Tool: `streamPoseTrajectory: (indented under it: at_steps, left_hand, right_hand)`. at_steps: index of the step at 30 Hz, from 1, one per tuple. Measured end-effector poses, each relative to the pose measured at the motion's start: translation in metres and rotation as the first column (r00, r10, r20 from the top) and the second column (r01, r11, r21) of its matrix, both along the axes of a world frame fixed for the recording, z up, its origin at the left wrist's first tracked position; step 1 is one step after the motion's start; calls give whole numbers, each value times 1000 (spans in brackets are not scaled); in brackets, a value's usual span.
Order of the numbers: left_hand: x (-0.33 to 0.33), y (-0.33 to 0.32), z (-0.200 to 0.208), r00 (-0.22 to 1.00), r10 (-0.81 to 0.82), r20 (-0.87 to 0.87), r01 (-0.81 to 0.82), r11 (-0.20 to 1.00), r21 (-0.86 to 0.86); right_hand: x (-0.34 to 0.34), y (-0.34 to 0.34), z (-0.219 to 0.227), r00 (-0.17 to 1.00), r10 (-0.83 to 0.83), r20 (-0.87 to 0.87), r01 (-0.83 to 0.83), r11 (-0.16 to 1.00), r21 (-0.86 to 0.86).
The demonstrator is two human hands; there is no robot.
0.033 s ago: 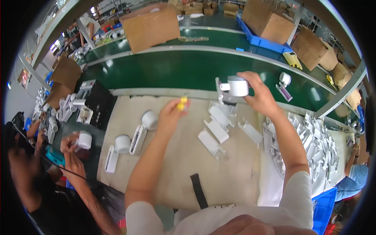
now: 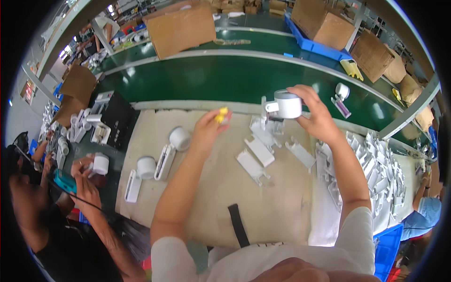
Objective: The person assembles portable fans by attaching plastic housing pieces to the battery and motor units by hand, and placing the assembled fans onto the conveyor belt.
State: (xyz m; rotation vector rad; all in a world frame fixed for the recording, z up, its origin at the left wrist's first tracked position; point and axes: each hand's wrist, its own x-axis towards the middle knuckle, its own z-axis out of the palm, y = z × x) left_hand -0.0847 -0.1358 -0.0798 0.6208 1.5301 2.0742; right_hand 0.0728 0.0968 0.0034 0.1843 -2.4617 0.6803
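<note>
My right hand [image 2: 315, 113] grips a white cylindrical unit [image 2: 287, 105] with a grey top and a small side lug. It is held above the far edge of the cloth-covered table. Pinched in the fingers of my left hand [image 2: 210, 128] is a small yellow piece [image 2: 221, 115], too small to name. Between my arms lie several flat white plastic covers [image 2: 260, 150], and a dark strap [image 2: 238, 225] rests nearer to me. Left of my left arm are two white round-headed units with long arms, one [image 2: 179, 139] close to my forearm and another [image 2: 146, 168] beyond it.
A heap of white plastic parts [image 2: 369, 174] covers the right side. Beyond the table runs a green conveyor [image 2: 202, 82] carrying another white unit [image 2: 342, 90]. At left stand a black box [image 2: 117, 120] and a co-worker's hands [image 2: 87, 185] with a teal tool [image 2: 64, 181].
My left hand with the yellow piece has risen slightly, away from me. My right hand and the white unit have shifted a little to the right.
</note>
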Motion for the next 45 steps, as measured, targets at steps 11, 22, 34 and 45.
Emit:
streamPoseTrajectory:
  at_steps: [11, 22, 34, 45]
  left_hand:
    - [112, 56, -8, 98, -902, 420, 847, 297, 440]
    - [129, 33, 17, 310, -948, 75, 949, 304, -84]
    - [126, 40, 7, 551, -722, 419, 668, 682, 298]
    - [131, 38, 19, 764, -633, 123, 630, 774, 66]
  right_hand:
    - [105, -30, -19, 976, -16, -219, 31, 997, 66]
    - [137, -25, -15, 960, -168, -224, 191, 977, 89]
    - [141, -14, -29, 879, -148, -453, 246, 955, 166]
    - [126, -17, -31, 924, -36, -382, 200, 894, 400]
